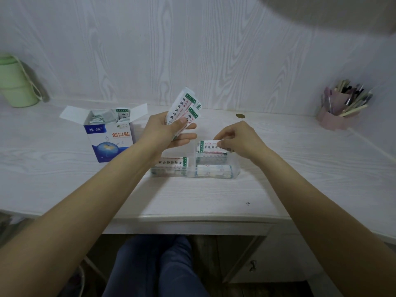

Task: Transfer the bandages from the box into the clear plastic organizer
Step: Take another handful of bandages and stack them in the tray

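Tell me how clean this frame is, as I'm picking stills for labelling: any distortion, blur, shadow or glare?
Head view: wide-angle bending curves the desk edge and wall; light is dim, flat, bluish. A dark blurred shape covers the top right corner. The clear organizer looks soft; print on the bandages in the left hand and right hand is only partly legible. No strong glare.

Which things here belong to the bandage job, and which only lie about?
Job: blue-and-white cardboard bandage box; clear plastic organizer; white wrapped bandages in left hand; one bandage in right hand.
Idle: green plastic cup; pink pen holder; round brass coin.
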A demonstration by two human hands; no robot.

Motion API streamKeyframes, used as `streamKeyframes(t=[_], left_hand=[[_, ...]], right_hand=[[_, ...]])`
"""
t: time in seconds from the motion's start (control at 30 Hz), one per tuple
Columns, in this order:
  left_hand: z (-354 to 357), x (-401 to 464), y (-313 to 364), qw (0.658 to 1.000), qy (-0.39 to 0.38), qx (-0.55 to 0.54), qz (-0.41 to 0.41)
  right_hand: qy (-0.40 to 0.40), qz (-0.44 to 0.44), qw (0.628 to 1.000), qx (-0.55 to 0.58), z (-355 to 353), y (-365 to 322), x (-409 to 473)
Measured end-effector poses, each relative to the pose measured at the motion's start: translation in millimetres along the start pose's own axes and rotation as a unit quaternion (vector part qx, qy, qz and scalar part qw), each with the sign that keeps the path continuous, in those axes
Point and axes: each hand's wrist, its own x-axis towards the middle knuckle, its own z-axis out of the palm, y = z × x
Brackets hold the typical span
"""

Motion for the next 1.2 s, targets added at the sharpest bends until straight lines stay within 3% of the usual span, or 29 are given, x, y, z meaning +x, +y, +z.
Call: streamKeyframes(t=[0.33, 0.97, 1.07, 1.13, 1.2], left_hand=[[3, 0, 3, 1.0, -0.007, 0.001, 0.004], [0, -2, 5, 1.0, -0.016, 0.014, -0.011], [-2, -4, 6, 1.0, -0.025, 0.005, -0.003], [-4, -5, 6, 1.0, -0.03, 0.006, -0.006], [-2, -8, 6, 0.999, -0.048, 0.016, -0.017]], right_hand=[[-0.041, -0.04, 0.987, -0.152, 14, -6, 6], [-0.072, -0.03, 0.986, -0.145, 21, -17, 12], [0.019, -0.04, 0.997, -0.058, 15, -24, 6], [0.076, -0.03, 0.99, 0.113, 9, -30, -2], [0.037, -0.017, 0.968, 0.248, 4, -38, -9]])
